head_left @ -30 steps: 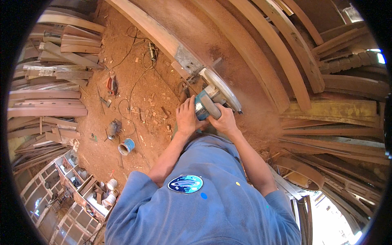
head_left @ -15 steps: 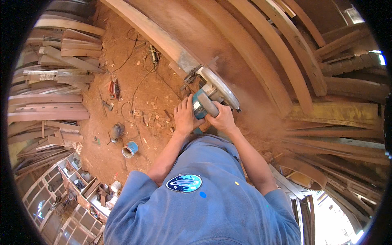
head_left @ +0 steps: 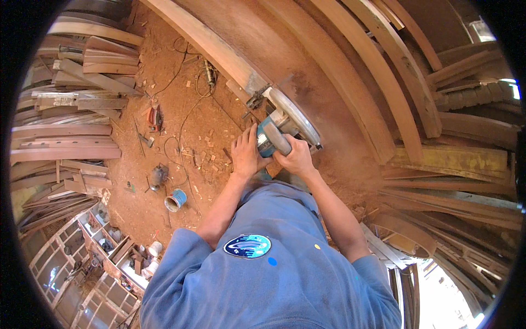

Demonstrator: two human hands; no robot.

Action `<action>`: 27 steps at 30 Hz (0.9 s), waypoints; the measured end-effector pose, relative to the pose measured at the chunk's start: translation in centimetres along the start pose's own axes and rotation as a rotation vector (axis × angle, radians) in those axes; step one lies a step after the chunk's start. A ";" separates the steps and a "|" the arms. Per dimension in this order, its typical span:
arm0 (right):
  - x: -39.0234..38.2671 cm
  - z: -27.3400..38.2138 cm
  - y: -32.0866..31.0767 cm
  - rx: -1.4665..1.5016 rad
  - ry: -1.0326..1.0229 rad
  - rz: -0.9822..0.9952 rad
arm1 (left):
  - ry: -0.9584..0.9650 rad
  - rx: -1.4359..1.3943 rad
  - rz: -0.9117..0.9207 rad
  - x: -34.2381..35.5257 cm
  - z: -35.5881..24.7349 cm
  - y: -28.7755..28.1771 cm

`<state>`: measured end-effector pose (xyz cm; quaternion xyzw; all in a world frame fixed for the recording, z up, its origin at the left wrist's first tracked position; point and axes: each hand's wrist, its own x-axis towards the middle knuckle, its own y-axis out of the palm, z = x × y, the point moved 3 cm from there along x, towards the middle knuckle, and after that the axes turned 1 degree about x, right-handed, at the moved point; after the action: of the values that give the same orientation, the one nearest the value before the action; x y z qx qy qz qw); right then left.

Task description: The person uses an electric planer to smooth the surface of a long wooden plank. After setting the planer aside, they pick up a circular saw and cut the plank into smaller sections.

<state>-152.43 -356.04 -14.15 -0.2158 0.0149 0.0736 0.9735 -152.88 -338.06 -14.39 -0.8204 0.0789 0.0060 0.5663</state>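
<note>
A teal circular saw (head_left: 265, 141) with a silver blade guard (head_left: 296, 116) sits at the near end of a long, pale-edged wooden beam (head_left: 233, 60). My left hand (head_left: 245, 153) is closed against the left side of its teal motor housing. Around the grey rear handle, my right hand (head_left: 297, 157) has its fingers wrapped. The guard hides the blade, so I cannot see the cut. Fine brown dust hangs to the right of the saw.
Long planks (head_left: 350, 98) lie to the right of the beam. More timber (head_left: 66, 137) is stacked along the left. On the dusty floor are cords, a red-bodied power tool (head_left: 155, 119), a hammer (head_left: 147, 139), a dark grey tool (head_left: 159, 176) and a blue can (head_left: 175, 200).
The saw and both hands keep almost the same place and grip. The view has shifted slightly, and the dust beyond the saw looks a little thinner.
</note>
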 end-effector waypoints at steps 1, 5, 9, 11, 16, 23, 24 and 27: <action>0.2 0.1 0.1 0.008 0.000 -0.003 | -0.005 0.007 0.003 0.2 0.0 -0.3; 0.7 0.4 0.5 0.021 -0.006 -0.008 | -0.024 0.009 0.015 0.6 0.4 -0.4; 1.3 0.5 0.9 -0.005 -0.003 -0.014 | -0.029 0.022 0.013 1.0 1.1 -0.1; 1.5 0.4 1.1 -0.021 -0.001 -0.018 | -0.019 0.008 0.006 1.3 1.2 -0.4; 2.3 0.7 1.5 -0.019 -0.004 -0.021 | -0.014 -0.007 0.007 1.8 1.7 -1.0; 4.2 1.4 2.3 -0.041 0.010 -0.010 | 0.004 0.050 -0.028 3.4 3.1 -1.6; 4.4 1.4 2.4 -0.049 0.012 -0.011 | 0.001 0.054 -0.025 3.6 3.2 -1.6; 4.9 1.6 2.6 -0.044 0.011 -0.006 | 0.001 0.073 -0.028 3.9 3.4 -1.8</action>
<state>-147.98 -352.37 -14.05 -0.2378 0.0178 0.0698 0.9687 -148.50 -334.74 -14.30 -0.8003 0.0676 -0.0053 0.5957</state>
